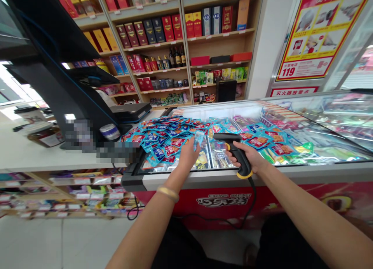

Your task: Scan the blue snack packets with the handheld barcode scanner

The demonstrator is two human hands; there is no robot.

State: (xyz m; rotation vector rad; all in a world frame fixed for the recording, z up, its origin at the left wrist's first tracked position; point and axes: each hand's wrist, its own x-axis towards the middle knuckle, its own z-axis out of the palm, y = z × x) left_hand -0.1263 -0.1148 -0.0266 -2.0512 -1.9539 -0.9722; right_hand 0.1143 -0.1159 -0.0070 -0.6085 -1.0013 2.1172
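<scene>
My right hand (247, 154) is wrapped round the handle of a black and yellow barcode scanner (241, 158), its head pointing left. A small blue snack packet (199, 137) is pinched in my left hand (189, 152), standing up from the fingers a short way left of the scanner head. Behind and left of that hand, a heap of blue and red snack packets (163, 135) covers the glass top of the freezer. More of the same packets (268, 140) lie to the right, beyond the scanner.
The chest freezer (279, 175) stands before me, with goods under its glass. A dark checkout terminal (52, 78) and a round tin (109, 132) are on the left counter (23, 156). The scanner's cable (253, 203) hangs down the freezer front. Shelves (157, 45) of boxes and bottles rise behind.
</scene>
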